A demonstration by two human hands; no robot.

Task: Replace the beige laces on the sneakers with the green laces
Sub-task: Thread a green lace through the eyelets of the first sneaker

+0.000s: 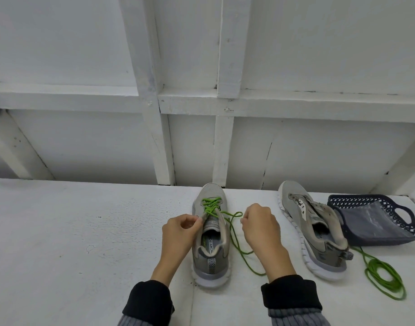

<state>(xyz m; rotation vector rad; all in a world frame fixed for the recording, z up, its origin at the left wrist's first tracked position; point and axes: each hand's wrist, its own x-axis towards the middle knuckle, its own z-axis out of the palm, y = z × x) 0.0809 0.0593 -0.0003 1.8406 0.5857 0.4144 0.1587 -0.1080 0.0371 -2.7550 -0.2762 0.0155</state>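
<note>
1. Both sneakers (pixel 211 234) (pixel 314 231): grey woven mesh cloth, matt, on smooth white rubbery soles.
2. Green lace (pixel 234 231): braided cord, matt.
3. Basket (pixel 375 208) at 3 o'clock: perforated dark plastic, slightly glossy.
4. Table (pixel 84 231): white-painted, rough, matt.

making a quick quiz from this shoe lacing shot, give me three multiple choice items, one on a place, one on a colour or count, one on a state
1. Where is the dark basket?
A. at the right end of the white surface, beside the second sneaker
B. at the left end of the surface
C. on top of a sneaker

2. What colour is the lace threaded through the sneaker between the hands?
A. beige
B. green
C. black

3. What state is the second sneaker in?
A. fully laced in green
B. tied with a bow
C. no lace threaded in it

Answers:
1. A, it stands right of the second sneaker.
2. B, green crossings show over the tongue.
3. C, its eyelets look bare, and a spare green lace lies coiled beside it.
</note>
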